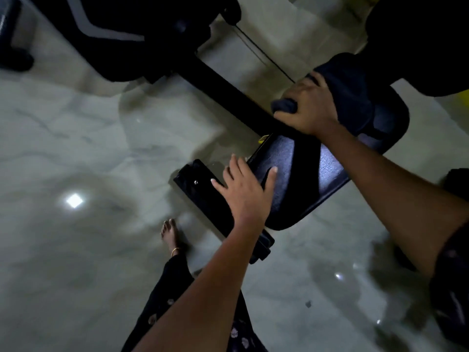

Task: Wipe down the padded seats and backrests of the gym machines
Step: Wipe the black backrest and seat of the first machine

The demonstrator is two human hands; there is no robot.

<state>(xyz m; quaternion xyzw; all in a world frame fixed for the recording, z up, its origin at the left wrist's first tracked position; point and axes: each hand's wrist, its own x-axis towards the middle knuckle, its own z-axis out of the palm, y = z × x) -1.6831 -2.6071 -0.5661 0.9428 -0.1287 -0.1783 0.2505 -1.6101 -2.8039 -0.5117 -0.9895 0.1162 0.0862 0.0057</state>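
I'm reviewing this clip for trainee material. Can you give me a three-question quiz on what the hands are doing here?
1. True or false: the right hand grips a dark cloth.
2. What does the left hand rest on?
A. the floor
B. the near edge of the black seat pad
C. the cloth
3. Fill in: the left hand's fingers are ____ (spread or curled).

Key
1. true
2. B
3. spread

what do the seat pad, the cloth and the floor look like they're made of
Seat pad: probably vinyl or faux leather, black with a soft sheen and fine grain. Cloth: soft dark fabric, matte, bunched in folds. Floor: likely polished marble or marble-look tile, pale, grey-veined, mirroring a light.
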